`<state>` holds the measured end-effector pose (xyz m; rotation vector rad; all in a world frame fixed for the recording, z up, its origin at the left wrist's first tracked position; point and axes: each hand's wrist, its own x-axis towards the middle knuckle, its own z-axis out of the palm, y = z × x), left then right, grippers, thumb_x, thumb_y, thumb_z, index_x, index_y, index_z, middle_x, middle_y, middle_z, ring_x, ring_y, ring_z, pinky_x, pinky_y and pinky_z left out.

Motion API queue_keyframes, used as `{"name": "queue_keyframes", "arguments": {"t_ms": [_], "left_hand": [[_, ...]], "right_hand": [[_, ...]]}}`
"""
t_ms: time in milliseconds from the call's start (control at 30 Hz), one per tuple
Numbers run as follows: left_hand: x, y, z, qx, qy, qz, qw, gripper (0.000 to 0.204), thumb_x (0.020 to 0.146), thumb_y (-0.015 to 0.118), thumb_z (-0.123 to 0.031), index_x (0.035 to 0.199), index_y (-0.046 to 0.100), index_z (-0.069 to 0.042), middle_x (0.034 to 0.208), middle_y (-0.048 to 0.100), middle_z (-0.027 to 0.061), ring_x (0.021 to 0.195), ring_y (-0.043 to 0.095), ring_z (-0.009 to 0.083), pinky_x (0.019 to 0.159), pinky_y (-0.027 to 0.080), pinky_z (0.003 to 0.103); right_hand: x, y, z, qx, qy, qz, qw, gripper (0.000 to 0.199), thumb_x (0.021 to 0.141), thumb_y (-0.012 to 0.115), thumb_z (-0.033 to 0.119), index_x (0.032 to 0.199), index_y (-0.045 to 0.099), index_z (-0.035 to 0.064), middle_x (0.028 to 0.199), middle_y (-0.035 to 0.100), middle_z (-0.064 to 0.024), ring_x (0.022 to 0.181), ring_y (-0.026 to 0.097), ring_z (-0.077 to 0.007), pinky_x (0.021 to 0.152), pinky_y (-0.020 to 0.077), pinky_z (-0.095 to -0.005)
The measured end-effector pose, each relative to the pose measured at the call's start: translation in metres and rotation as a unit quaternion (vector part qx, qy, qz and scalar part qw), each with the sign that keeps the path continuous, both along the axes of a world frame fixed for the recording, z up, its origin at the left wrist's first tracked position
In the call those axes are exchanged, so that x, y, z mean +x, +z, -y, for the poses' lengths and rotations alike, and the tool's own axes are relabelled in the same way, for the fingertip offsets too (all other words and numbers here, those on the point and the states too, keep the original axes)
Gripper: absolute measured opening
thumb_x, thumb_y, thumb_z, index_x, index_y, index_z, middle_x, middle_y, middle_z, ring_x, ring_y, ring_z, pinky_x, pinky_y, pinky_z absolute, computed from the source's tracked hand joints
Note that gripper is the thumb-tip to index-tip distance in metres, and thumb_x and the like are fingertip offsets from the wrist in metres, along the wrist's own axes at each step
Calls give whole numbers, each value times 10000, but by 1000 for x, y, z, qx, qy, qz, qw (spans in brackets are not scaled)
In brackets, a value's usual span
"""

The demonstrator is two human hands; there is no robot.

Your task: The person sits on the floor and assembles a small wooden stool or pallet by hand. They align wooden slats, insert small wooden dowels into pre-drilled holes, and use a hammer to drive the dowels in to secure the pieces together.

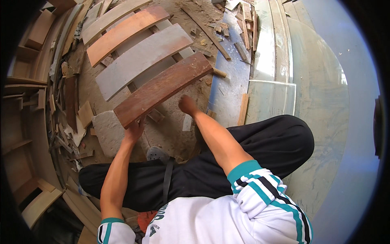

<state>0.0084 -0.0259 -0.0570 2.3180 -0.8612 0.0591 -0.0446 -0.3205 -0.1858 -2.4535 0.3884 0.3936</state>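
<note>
In front of me is a slatted wooden frame, its several boards fixed across rails beneath. The nearest slat is a dark reddish-brown board (pixel 162 87); behind it come a grey board (pixel 142 61) and an orange-brown board (pixel 128 34). My left hand (pixel 135 129) grips the lower left end of the reddish-brown board, some fingers hidden behind it. Just off the near edge of that board, toward its right half, my right hand (pixel 188 105) is closed in a fist. Whatever that fist may hold does not show.
A pale stone slab (pixel 109 132) lies under the frame's near left corner. Wood scraps (pixel 75 105) litter the left side. To the right are a dusty blue-white sheet (pixel 229 85) with offcuts and glass panes (pixel 272 97). Wooden shelving (pixel 24 134) stands far left. My legs are folded below the frame.
</note>
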Motion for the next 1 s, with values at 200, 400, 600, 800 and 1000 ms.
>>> {"name": "queue_keyframes", "arguments": {"t_ms": [200,400,600,800,1000], "left_hand": [[1,8,-6,-22,26,-52,998,243,898,717,-161,1112,700,-47,1091,701,146,1035,650,338,881,496,445],[5,4,0,-6,26,-7,1000,265,898,730,-229,1116,716,-78,1102,715,121,1043,655,330,892,506,434],[-3,13,11,18,89,-73,993,338,892,745,-319,1141,715,-93,1150,711,107,1090,650,302,921,501,430],[-8,3,15,57,145,-167,974,532,849,776,-416,1252,655,-90,1270,662,131,1203,598,311,1011,461,420],[-19,-19,-5,288,147,-304,896,898,829,740,-535,1426,432,61,1360,553,308,1316,511,406,1101,391,454]], "right_hand": [[7,48,29,268,-317,-133,900,190,900,506,105,919,638,-31,794,640,-150,677,635,-275,568,517,-437],[0,34,54,155,-284,-129,937,208,878,548,107,948,654,-58,824,688,-200,724,678,-342,634,540,-464],[-21,27,76,-32,-102,-89,990,207,826,608,78,936,717,-58,987,698,-300,967,671,-473,824,547,-497],[-20,60,90,-31,-271,-44,961,240,872,548,116,1038,702,36,1047,698,-231,1030,646,-449,866,515,-516],[-10,44,120,-152,-268,-51,950,232,898,531,130,1080,670,99,1130,661,-140,1103,621,-361,938,486,-495]]}}
